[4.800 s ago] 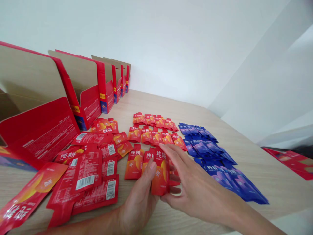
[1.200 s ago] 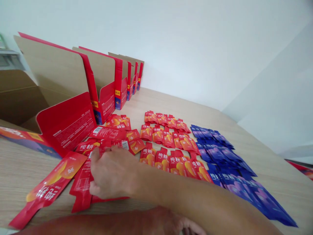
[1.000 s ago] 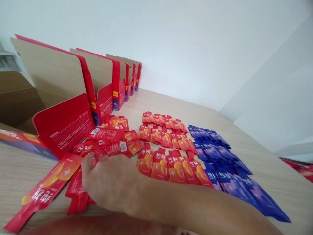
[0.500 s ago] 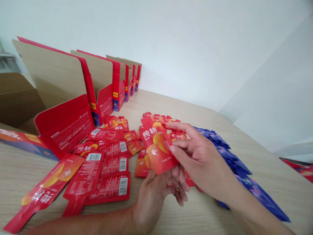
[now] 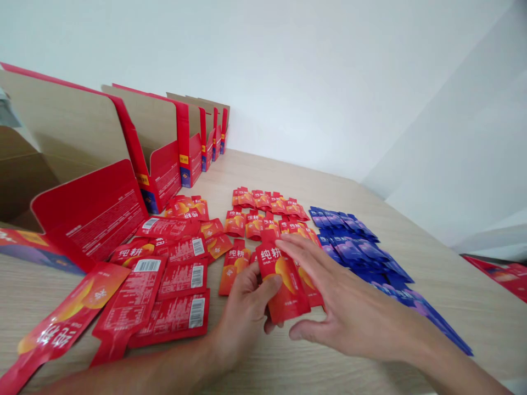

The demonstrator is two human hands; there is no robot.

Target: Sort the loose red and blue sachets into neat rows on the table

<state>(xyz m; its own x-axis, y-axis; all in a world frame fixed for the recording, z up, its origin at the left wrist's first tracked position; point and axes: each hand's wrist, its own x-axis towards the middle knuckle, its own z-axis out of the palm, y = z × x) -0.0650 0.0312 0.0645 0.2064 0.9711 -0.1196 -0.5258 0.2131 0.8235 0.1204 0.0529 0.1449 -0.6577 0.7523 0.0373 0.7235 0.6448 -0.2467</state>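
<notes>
My left hand [image 5: 247,310] is closed on a red pouch [image 5: 282,288] with yellow fruit printed on it, thumb pressed on its front. The pouch is tilted, its narrow top pointing away from me. My right hand [image 5: 333,299] is open at the pouch's right side, thumb spread off and fingers reaching over its upper edge; whether they touch it I cannot tell. Behind both hands, several matching red pouches [image 5: 254,225] lie in overlapping rows, partly hidden by the hands. To the left is a loose pile of red pouches [image 5: 181,280], some with barcodes up.
Rows of blue-purple pouches [image 5: 349,247] lie on the right of the wooden table [image 5: 284,367]. Open red cartons [image 5: 96,219] stand in a line at the left, running back towards the white wall [image 5: 288,82]. A red printed item [image 5: 500,274] shows at the far right.
My left hand has moved its grip onto the pouch with the thumb in front. The right hand has let go and opened, and the pouch has moved slightly lower and to the right.
</notes>
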